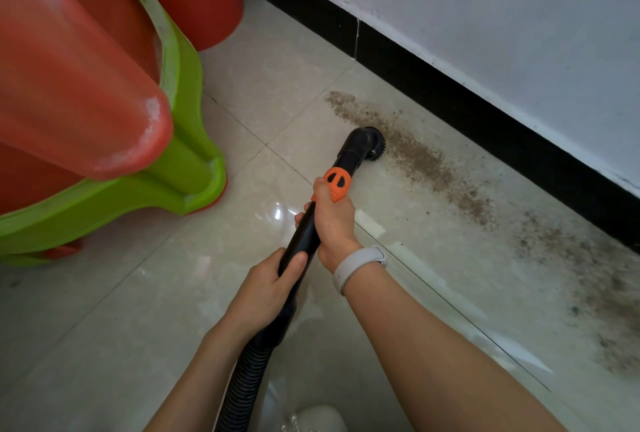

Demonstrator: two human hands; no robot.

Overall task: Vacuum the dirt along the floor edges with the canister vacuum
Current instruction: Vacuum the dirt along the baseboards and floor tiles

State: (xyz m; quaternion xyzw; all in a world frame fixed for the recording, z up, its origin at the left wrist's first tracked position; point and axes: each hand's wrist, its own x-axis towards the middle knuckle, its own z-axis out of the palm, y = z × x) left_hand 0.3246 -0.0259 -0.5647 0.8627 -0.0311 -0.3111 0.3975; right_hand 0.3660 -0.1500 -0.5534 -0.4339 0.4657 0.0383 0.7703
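Now the right hand (333, 220) and the left hand (269, 287) are both holding the black wand (304, 229) in a closed grip, and the round brush nozzle (370, 144) is touching the brown dirt band (422, 161) near the black baseboard (450, 92), so it should be gliding slowly along the edge, flat on the tiled floor (138, 310).

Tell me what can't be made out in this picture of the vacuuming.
Head view only:
- Canister vacuum body: out of frame; the black ribbed hose runs off the bottom edge.
- Round black brush nozzle: its underside is hidden against the floor.
- Brown dirt trail: cut off at the right edge.
- Stacked red and green plastic stools: cropped by the left and top edges.
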